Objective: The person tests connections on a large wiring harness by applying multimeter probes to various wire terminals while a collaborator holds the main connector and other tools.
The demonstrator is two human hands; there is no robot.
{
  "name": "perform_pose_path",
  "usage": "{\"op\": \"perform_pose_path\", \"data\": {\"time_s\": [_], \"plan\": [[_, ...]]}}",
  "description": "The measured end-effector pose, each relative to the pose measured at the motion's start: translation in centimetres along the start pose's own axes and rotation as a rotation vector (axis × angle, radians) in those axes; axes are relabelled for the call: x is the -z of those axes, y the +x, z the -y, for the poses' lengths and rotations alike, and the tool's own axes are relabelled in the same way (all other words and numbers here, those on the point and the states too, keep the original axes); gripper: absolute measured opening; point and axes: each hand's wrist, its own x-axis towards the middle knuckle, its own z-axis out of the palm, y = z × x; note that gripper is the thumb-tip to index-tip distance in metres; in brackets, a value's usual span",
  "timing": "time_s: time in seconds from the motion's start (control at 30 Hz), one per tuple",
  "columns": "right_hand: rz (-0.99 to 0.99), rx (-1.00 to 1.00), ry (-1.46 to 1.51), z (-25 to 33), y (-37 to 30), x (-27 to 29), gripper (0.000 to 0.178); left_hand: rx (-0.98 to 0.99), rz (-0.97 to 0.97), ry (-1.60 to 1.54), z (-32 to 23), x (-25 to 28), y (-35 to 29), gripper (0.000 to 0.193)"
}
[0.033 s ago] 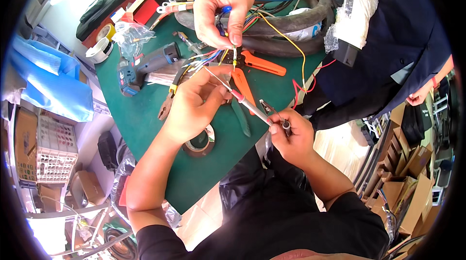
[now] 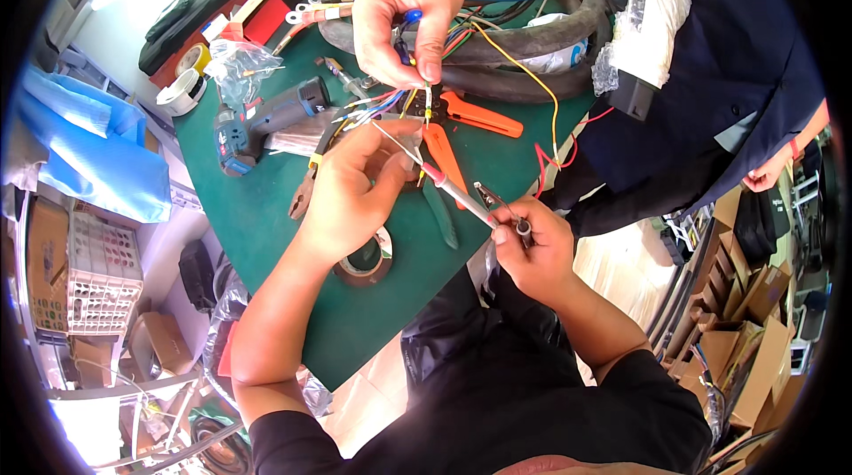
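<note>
My left hand (image 2: pixel 346 200) is closed, thumb and fingers pinching near a thin white wire (image 2: pixel 397 142) that runs from a bundle of coloured wires (image 2: pixel 377 105). Below the table's right side, my right hand (image 2: pixel 537 249) grips a slim pen-shaped tool (image 2: pixel 461 196) with a pink collar and a pale body. The tool's collared end meets the white wire beside my left thumb. A small metal clip (image 2: pixel 486 195) stands out by my right fingers. Across from me, another person's hand (image 2: pixel 404 23) pinches a short wire with yellow marks (image 2: pixel 429 102) and a blue-ended piece (image 2: pixel 414 16).
Orange-handled pliers (image 2: pixel 479 116) lie on the green table (image 2: pixel 390 324) behind my left hand. Nearby are a cordless drill (image 2: pixel 266 125), a tape roll (image 2: pixel 364 273) and thick coiled black cable (image 2: pixel 524 85). A person in dark clothes stands at the right.
</note>
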Motion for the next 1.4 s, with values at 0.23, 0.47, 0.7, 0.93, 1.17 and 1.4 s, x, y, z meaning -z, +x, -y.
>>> {"op": "perform_pose_path", "data": {"time_s": [0.23,0.47,0.7,0.93,1.17,1.4], "plan": [[-0.028,-0.063,0.077,0.2,0.4,0.2,0.007,-0.064,0.061,0.478,-0.9,1.1,0.1,0.03],[0.012,-0.145,0.13,-0.4,0.3,0.8,0.01,-0.53,0.059,0.827,1.4,1.0,1.6,0.025],[0.054,-0.213,0.304,1.6,2.1,1.1,0.01,-0.592,-0.06,0.468,-1.0,0.9,2.6,0.023],[0.065,-0.148,0.369,2.4,4.2,0.5,0.01,-0.04,-0.051,-0.424,-0.5,0.6,2.8,0.014],[0.043,-0.172,0.312,1.3,3.7,1.0,0.012,-0.057,-0.078,-0.348,-0.8,1.2,3.1,0.027],[0.095,-0.137,0.304,0.5,3.5,1.3,0.013,0.059,-0.021,-0.537,-1.0,1.4,3.3,0.027]]}}
